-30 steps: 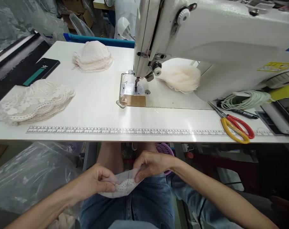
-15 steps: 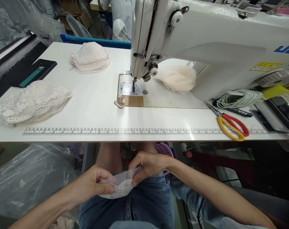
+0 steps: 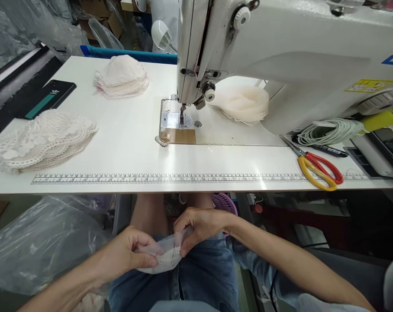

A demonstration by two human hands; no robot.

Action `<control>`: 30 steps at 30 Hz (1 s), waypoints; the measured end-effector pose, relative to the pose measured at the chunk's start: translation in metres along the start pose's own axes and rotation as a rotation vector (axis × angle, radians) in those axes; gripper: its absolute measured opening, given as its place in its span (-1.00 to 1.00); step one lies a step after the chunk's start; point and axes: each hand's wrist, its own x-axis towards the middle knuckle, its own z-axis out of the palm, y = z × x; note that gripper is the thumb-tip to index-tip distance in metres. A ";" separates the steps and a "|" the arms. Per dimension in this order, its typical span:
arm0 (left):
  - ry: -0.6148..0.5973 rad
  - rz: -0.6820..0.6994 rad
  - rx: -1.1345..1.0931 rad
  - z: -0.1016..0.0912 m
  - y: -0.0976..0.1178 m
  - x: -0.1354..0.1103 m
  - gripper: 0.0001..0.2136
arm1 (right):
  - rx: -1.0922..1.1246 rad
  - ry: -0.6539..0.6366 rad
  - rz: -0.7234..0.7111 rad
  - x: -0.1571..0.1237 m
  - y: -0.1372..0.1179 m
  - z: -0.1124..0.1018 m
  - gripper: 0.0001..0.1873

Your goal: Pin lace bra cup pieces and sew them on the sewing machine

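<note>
Over my lap, a small sheer white fabric piece with a band of lace (image 3: 168, 256) is stretched between both hands. My left hand (image 3: 136, 250) pinches its left end between thumb and fingers. At the other end, my right hand (image 3: 196, 227) grips the upper right edge, thumb in front. Behind the table's front edge stands a white sewing machine (image 3: 196, 52), its needle over the metal plate (image 3: 175, 120). A stack of lace-edged pieces (image 3: 47, 141) lies on the table at left, and a stack of pale pink pieces (image 3: 121, 78) lies farther back.
Red and yellow scissors (image 3: 318, 167) lie by the table's front edge at right, near a coil of pale cord (image 3: 331, 131). Cream fabric (image 3: 243, 104) sits under the machine arm. A printed ruler (image 3: 196, 178) runs along the front edge. Clear plastic (image 3: 47, 242) hangs at lower left.
The view has shifted slightly. Both hands keep their hold on the lace-trimmed fabric, which tilts a little and sits marginally lower at its left end.
</note>
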 end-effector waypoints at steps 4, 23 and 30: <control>0.022 -0.027 -0.018 0.003 0.003 0.000 -0.81 | -0.025 0.010 -0.001 0.000 -0.002 0.002 -0.66; -0.007 0.051 0.005 0.012 0.002 0.004 -0.71 | 0.006 0.066 0.039 -0.004 0.002 0.009 -0.71; -0.051 0.082 -0.024 0.008 0.004 0.001 -0.82 | 0.104 0.063 0.065 -0.006 -0.001 0.006 -0.64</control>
